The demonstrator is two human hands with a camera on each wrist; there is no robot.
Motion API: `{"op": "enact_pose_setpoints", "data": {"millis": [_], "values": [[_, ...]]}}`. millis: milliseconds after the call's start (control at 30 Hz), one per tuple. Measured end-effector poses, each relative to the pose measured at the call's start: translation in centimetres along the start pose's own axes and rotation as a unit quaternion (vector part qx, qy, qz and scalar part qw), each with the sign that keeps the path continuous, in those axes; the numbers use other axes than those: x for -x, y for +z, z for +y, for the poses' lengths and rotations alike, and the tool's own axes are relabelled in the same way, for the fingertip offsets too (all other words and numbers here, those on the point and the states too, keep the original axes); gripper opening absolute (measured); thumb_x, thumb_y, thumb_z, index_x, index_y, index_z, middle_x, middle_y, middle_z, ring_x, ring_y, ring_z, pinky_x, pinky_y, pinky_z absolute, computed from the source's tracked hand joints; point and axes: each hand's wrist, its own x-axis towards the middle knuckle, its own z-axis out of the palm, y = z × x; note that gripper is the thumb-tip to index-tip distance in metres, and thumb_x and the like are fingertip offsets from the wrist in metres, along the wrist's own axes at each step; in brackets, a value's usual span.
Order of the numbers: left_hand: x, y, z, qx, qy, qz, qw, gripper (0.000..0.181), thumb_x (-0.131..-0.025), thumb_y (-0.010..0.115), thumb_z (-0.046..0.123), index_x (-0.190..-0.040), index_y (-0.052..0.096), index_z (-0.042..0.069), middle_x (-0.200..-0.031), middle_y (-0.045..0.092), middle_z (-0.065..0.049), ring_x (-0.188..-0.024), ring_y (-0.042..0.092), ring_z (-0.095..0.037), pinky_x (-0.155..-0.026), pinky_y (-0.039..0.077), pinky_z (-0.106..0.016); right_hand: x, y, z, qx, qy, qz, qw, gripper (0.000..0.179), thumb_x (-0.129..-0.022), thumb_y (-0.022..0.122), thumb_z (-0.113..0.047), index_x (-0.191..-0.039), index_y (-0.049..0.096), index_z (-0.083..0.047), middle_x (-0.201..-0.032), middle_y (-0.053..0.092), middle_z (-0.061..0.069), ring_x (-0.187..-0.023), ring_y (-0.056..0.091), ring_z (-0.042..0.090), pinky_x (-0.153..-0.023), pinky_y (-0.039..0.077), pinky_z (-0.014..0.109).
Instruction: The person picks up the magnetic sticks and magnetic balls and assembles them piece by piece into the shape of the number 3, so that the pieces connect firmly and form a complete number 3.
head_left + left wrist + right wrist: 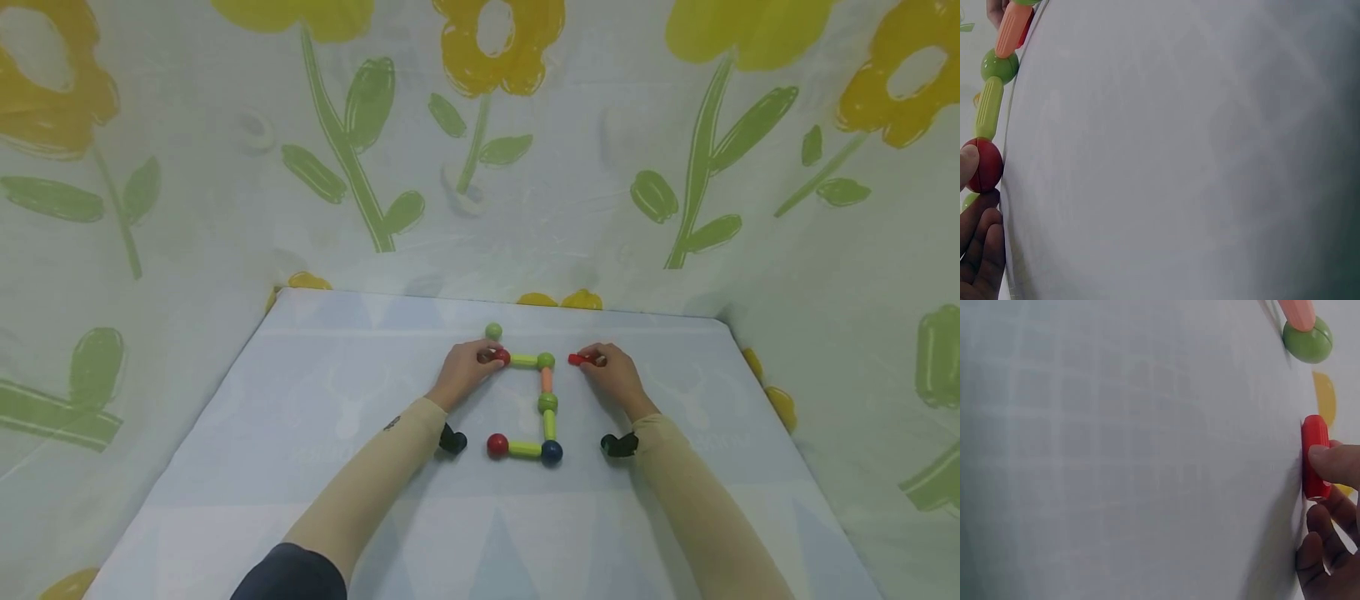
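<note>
On the table lies a chain of toy balls and rods, bent like a squared bracket open to the left. My left hand (467, 367) pinches the red ball (986, 165) at its far end between thumb and fingers. From there a yellow-green rod (523, 361) leads to a green ball (545, 360), then an orange rod (547, 381) runs nearer to me. The near end has a dark blue ball (551, 452) and another red ball (497, 446). Right of the chain, and apart from it, my right hand (613, 374) pinches a red rod (1315, 431).
A loose green ball (493, 331) sits beyond my left hand. Dark wrist cameras (619, 446) jut inward from both sleeves. The pale table (315, 367) ends at a flower-print cloth wall (555, 208) at the back and sides.
</note>
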Motion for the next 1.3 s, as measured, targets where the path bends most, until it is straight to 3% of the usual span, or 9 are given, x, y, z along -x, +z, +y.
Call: {"op": "enact_pose_setpoints", "data": {"millis": [733, 1300], "values": [[0.1, 0.1, 0.1, 0.002, -0.001, 0.004, 1.0000, 0.032, -0.093, 0.076, 0.028, -0.124, 0.073, 0.019, -0.099, 0.072, 0.002, -0.092, 0.062, -0.015, -0.086, 0.050, -0.033, 2.5, -0.5, 0.2, -0.008, 0.016, -0.025, 0.9995, 0.023, -0.097, 0.069, -0.016, -0.118, 0.067, -0.009, -0.117, 0.064, 0.012, -0.104, 0.055, 0.030, -0.088, 0.048, 0.042], [0.2, 0.0, 0.2, 0.000, -0.004, 0.001, 1.0000, 0.031, -0.094, 0.075, 0.030, -0.123, 0.073, 0.019, -0.103, 0.072, 0.002, -0.093, 0.062, -0.015, -0.088, 0.050, -0.035, 4.8, -0.4, 0.8, 0.011, -0.009, -0.037, 0.9992, 0.022, -0.093, 0.074, -0.015, -0.114, 0.068, -0.010, -0.111, 0.064, 0.011, -0.098, 0.056, 0.029, -0.079, 0.049, 0.036]]}}
